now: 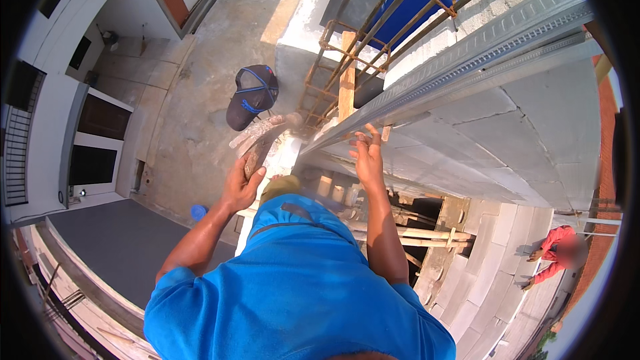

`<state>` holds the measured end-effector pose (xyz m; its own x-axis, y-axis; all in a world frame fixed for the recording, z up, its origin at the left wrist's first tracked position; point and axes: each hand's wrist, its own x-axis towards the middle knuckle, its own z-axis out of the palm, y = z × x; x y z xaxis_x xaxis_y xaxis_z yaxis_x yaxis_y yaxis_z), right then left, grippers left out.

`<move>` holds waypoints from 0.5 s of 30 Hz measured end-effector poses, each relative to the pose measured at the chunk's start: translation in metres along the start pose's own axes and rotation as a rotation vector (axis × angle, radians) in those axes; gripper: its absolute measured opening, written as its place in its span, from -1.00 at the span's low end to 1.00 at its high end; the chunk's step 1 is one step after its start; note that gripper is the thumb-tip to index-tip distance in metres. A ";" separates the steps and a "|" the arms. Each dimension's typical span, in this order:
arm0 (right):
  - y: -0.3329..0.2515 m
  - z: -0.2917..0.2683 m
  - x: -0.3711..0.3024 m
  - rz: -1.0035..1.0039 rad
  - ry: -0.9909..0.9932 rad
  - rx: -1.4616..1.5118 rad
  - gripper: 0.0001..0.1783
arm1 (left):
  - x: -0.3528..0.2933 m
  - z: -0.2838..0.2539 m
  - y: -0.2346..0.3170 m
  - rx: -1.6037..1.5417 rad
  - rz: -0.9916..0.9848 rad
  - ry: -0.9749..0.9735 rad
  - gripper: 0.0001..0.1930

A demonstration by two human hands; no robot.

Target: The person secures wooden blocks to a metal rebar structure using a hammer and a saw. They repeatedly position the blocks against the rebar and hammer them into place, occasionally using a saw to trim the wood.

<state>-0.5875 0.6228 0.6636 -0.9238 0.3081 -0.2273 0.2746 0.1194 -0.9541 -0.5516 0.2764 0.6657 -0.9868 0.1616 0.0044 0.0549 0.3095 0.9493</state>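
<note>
Although blur hides its exact kind, a rough, brown, elongated piece (252, 161) lies within the left hand (241, 185), grip wrapped round its lower part; long axis pointing up and rightward, toward the white wall top (287, 155). Right hand (368, 155): bare, raised, fingers parted and slightly curled, grip released; contact at the fingertips cannot be told. Long, ribbed, silver-grey metal channel (460, 70): low end between the two hands; long axis slanting away to the upper right, passing just beyond the right fingertips; right hand nearer. Rusty brown steel-bar cage (385, 65): on the channel's left side, with a pale, flat wooden strip (347, 87) among its bars. Dark cap with blue trim (253, 95): beyond the left hand; whether worn, unclear.
</note>
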 end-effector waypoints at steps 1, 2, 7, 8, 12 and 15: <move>0.007 0.005 0.016 0.055 -0.016 -0.011 -0.39 | 0.005 -0.012 -0.004 -0.024 -0.087 0.057 -0.68; 0.010 0.011 0.027 0.112 -0.031 -0.023 -0.37 | 0.019 -0.025 -0.006 -0.028 -0.153 0.065 -0.71; -0.003 0.027 0.074 0.267 -0.012 0.048 -0.58 | 0.103 -0.063 -0.018 -0.012 -0.118 0.140 -0.68; -0.003 0.027 0.078 0.303 -0.019 0.045 -0.61 | 0.118 -0.067 -0.023 0.020 -0.115 0.145 -0.66; -0.009 0.030 0.076 0.223 0.021 0.145 -0.66 | 0.175 -0.076 -0.030 0.145 -0.046 0.135 -0.59; -0.023 0.032 0.072 0.233 0.067 0.154 -0.65 | 0.215 -0.075 -0.022 0.195 -0.006 0.093 -0.55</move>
<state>-0.6694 0.6118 0.6626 -0.8196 0.3725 -0.4354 0.4289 -0.1050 -0.8972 -0.7764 0.2338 0.6692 -0.9965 0.0748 0.0369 0.0688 0.4874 0.8705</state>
